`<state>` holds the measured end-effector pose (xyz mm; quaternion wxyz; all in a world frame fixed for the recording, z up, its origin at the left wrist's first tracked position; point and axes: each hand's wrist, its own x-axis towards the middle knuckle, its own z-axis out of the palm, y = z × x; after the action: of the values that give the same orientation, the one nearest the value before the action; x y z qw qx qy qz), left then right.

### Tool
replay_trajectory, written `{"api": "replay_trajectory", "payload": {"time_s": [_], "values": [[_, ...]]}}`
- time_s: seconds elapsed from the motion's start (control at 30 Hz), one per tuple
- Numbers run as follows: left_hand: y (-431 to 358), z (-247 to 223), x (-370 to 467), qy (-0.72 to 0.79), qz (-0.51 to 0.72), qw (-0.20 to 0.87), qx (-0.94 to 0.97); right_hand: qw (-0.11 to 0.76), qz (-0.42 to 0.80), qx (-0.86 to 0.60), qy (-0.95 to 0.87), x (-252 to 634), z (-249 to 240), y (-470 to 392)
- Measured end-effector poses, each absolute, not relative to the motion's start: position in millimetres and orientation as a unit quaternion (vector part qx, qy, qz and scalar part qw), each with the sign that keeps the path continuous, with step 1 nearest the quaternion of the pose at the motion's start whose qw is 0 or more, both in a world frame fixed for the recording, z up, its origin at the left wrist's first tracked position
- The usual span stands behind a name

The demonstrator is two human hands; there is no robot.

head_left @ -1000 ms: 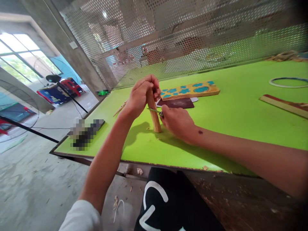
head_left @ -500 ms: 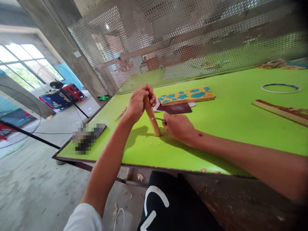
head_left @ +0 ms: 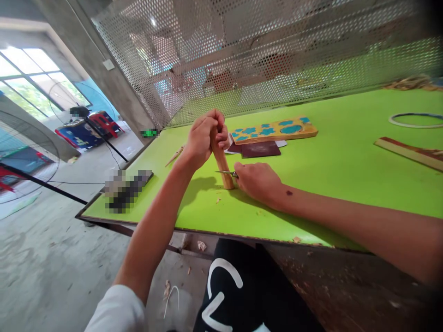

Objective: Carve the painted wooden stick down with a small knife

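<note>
My left hand is closed around the top of a wooden stick, which stands tilted with its lower end on the green table. In my closed right hand is a small knife; my fingers hide its handle. Its thin blade lies across the near face of the stick, a little above the lower end. A few wood shavings are scattered on the table by the stick's foot.
Behind my hands lie a yellow board with blue shapes and dark red sheets. To the right are a wooden strip and a ring. A perforated metal screen closes off the table's back edge.
The knife blade has moved down along the stick toward its lower end, and more of the blade shows past the stick's left side. My left hand still grips the top.
</note>
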<state>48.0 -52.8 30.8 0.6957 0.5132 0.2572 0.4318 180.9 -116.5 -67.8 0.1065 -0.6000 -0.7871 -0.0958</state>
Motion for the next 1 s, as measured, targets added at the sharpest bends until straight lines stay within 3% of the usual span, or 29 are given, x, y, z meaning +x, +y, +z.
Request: {"api": "replay_trajectory", "payload": {"time_s": [0.5,1.0], "values": [[-54,30,45,0.262,0.424,0.708,0.501,0.157,-0.134,-0.608,-0.766,178,-57,-111],[-43,25,34,0.256,0.434,0.731,0.461,0.091,-0.091,-0.572,-0.810,186,-68,-117]]}}
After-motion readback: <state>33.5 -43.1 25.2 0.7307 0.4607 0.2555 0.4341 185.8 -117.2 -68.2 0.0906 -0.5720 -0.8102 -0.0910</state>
